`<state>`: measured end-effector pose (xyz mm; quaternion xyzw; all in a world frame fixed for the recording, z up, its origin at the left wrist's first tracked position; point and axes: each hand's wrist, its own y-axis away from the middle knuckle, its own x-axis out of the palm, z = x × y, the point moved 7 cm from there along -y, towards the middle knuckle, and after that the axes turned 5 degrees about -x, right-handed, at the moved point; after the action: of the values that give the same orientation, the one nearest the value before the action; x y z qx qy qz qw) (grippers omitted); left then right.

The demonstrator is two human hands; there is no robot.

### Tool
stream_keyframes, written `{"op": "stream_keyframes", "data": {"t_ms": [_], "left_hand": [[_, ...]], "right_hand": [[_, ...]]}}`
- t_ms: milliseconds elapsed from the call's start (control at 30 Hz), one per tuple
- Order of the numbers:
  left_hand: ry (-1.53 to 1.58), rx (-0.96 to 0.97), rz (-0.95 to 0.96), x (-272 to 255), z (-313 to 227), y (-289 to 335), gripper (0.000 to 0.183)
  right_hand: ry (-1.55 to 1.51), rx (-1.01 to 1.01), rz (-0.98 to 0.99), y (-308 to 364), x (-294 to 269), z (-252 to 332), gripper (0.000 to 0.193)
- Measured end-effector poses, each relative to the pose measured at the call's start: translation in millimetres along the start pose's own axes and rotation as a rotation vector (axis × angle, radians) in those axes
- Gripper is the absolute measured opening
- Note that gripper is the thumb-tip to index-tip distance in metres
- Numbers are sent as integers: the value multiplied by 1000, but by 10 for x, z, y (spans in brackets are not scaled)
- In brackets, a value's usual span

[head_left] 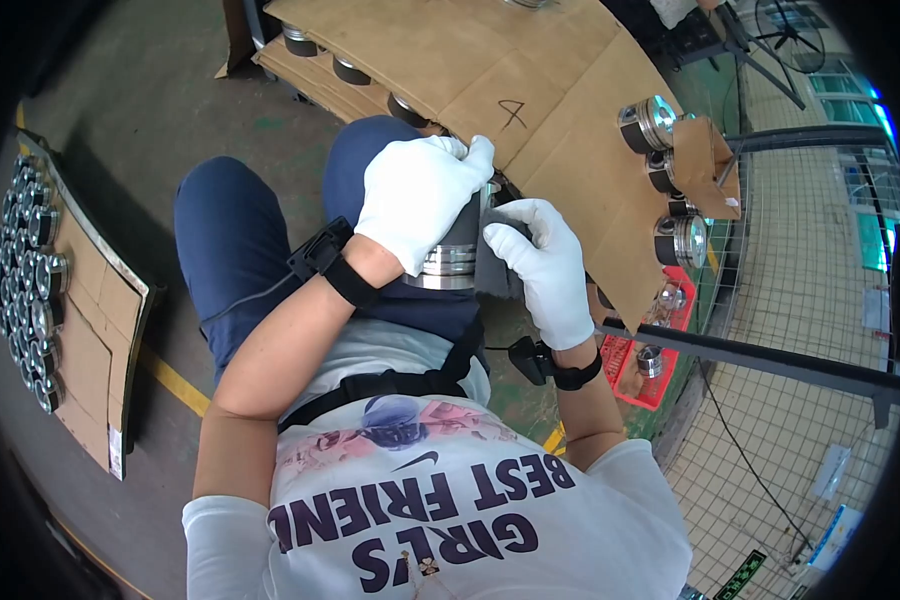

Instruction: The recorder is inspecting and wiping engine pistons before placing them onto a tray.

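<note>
Piston (448,262) sits over the lap, ringed end toward the wearer, long axis running away; left hand (415,200) grasps it from the left, right hand (545,260) pinches dark pad (496,268) along its right side. Cardboard edge (560,235) sits just beyond; more room left, over the thigh (232,215).

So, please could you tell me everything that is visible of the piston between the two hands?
The metal piston looks cylindrical, with a bright silvery, grooved end toward the white shirt and a dark grey, matt wall beyond. The gloved left hand grips it from the left; a grey pad, held in the right hand, lies against its right side. It is over the lap; whether it rests there is hidden.
</note>
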<state>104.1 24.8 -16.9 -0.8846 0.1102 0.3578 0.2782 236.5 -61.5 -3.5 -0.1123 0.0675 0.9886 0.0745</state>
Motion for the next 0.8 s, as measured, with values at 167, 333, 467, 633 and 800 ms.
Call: {"op": "stream_keyframes", "data": {"t_ms": [167,333,467,633,800], "left_hand": [[161,-235,129,22,51,-52,19],[310,-297,45,-20,93,-49,36],[88,-137,68,-5,13,-56,28],[-65,-30,132,38,19,-60,19],[-205,100,90,25,-48,-55,31]], "right_hand": [[-37,61,24,-21,2,-5,21],[-59,33,44,-60,-1,9,18],[39,100,25,-53,-1,29,17],[83,36,-47,-72,10,-16,18],[103,16,-103,-92,-3,-23,20]]}}
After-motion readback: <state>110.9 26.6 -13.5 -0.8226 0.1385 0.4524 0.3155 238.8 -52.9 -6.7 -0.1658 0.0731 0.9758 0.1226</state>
